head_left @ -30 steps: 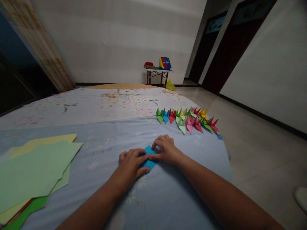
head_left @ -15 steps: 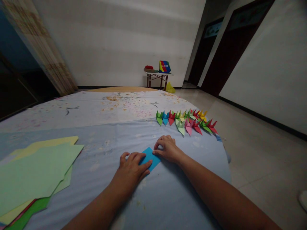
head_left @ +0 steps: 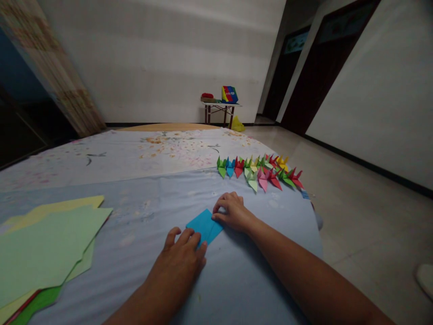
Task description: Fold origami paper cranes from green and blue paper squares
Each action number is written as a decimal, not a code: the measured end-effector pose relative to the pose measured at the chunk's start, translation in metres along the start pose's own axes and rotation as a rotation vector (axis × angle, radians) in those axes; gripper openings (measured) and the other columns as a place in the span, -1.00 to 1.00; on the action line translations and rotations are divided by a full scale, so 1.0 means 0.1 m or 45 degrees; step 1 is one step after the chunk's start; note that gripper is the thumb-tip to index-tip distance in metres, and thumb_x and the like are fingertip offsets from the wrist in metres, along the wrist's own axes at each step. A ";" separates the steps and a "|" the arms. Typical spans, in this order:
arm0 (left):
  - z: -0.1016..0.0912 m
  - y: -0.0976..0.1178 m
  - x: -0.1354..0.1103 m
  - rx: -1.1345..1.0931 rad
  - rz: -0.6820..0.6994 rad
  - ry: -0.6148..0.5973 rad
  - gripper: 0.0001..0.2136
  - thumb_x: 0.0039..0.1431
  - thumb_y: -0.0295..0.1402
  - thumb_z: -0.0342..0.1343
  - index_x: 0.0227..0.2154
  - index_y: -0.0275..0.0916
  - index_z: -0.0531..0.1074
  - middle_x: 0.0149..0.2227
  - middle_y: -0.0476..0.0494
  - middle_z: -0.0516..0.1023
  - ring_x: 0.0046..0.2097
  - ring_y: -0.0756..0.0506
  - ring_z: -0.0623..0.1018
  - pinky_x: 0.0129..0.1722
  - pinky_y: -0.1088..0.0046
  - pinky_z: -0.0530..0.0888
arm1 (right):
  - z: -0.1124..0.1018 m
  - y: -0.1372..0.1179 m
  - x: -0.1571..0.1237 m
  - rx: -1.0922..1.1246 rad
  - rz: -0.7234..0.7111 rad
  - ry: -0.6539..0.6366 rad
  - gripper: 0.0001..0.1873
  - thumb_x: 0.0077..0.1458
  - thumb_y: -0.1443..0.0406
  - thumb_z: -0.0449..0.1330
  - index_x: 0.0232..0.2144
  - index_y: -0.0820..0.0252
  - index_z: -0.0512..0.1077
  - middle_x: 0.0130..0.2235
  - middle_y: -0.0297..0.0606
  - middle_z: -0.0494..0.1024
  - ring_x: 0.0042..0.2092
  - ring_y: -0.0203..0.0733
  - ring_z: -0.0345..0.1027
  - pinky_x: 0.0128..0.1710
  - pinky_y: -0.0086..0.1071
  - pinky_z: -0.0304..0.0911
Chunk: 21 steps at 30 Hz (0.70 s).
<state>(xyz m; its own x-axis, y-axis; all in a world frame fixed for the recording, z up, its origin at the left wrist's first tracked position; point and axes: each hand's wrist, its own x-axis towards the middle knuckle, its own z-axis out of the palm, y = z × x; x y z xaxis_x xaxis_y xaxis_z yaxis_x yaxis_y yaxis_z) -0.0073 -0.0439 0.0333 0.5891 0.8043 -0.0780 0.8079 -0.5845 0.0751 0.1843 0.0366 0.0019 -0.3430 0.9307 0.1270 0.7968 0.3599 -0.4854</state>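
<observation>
A small folded square of blue origami paper lies on the tablecloth in front of me, with a crease or folded edge running across its lower right part. My right hand pinches its right corner between thumb and fingertips. At the lower left edge rests my left hand, fingers apart and slightly bent, fingertips touching the paper and hiding that edge. Beyond my right hand stand several folded paper cranes in green, blue, red, pink and yellow, set close together in rows.
A stack of coloured paper sheets, pale green on top, lies at the left. The round table wears a light blue cloth and a floral cloth. Against the far wall a small stand holds a colourful box.
My left hand has slid down and left across the blue paper, uncovering more of it. The right hand still pinches the corner. The whole view has shifted slightly.
</observation>
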 end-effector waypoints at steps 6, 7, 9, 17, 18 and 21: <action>0.08 0.01 0.04 -0.021 0.036 0.132 -0.80 0.16 -0.37 -0.01 -0.21 -0.18 0.47 -0.12 -0.20 0.50 -0.04 -0.20 0.43 0.06 -0.01 0.14 | -0.07 -0.08 -0.04 -0.034 -0.077 -0.028 -0.78 0.11 0.12 0.13 -0.32 0.10 0.47 -0.26 -0.25 0.46 -0.12 -0.14 0.15 -0.14 -0.26 -0.06; 0.08 0.01 0.04 -0.026 0.041 0.137 -0.81 0.16 -0.36 -0.01 -0.22 -0.19 0.47 -0.13 -0.20 0.50 -0.06 -0.19 0.44 0.05 0.01 0.16 | -0.08 -0.09 -0.04 -0.044 -0.087 -0.050 -0.76 0.13 0.12 0.10 -0.31 0.11 0.47 -0.27 -0.24 0.46 -0.14 -0.15 0.17 -0.15 -0.27 -0.06; 0.07 0.02 0.04 -0.042 0.041 0.152 -0.81 0.15 -0.35 0.00 -0.23 -0.19 0.47 -0.15 -0.19 0.50 -0.08 -0.19 0.45 0.02 0.04 0.22 | -0.09 -0.11 -0.04 -0.049 -0.099 -0.090 -0.71 0.18 0.12 0.02 -0.31 0.13 0.47 -0.30 -0.24 0.48 -0.18 -0.18 0.20 -0.18 -0.28 -0.05; 0.19 0.03 0.01 -0.140 0.001 0.258 -0.77 0.15 -0.33 0.01 -0.15 -0.17 0.43 -0.01 -0.24 0.43 0.00 -0.23 0.40 0.01 0.00 0.22 | 0.03 -0.07 0.02 0.061 -0.133 -0.033 -0.69 -0.01 0.13 0.24 -0.20 0.11 0.42 -0.31 -0.31 0.49 -0.18 -0.19 0.22 -0.17 -0.31 -0.04; 0.21 0.02 0.01 -0.136 0.007 0.275 -0.77 0.14 -0.32 0.01 -0.14 -0.17 0.43 0.02 -0.25 0.41 0.02 -0.24 0.38 0.02 0.00 0.20 | 0.05 -0.06 0.04 0.050 -0.130 -0.022 -0.71 -0.01 0.17 0.26 -0.21 0.11 0.42 -0.31 -0.31 0.49 -0.18 -0.19 0.22 -0.17 -0.31 -0.05; 0.24 0.01 0.00 -0.155 0.026 0.311 -0.78 0.14 -0.31 0.02 -0.16 -0.16 0.43 0.03 -0.20 0.41 0.04 -0.22 0.36 0.06 0.01 0.15 | 0.09 -0.02 0.08 0.018 -0.109 -0.004 -0.76 0.00 0.20 0.26 -0.24 0.11 0.43 -0.30 -0.30 0.48 -0.18 -0.18 0.21 -0.18 -0.31 -0.06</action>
<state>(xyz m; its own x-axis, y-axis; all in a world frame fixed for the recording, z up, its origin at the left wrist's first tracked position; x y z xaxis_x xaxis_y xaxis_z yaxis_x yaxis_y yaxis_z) -0.0058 -0.0471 0.0097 0.5723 0.8031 0.1657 0.7794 -0.5956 0.1945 0.1751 0.0426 -0.0041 -0.4110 0.8964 0.1662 0.7574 0.4372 -0.4849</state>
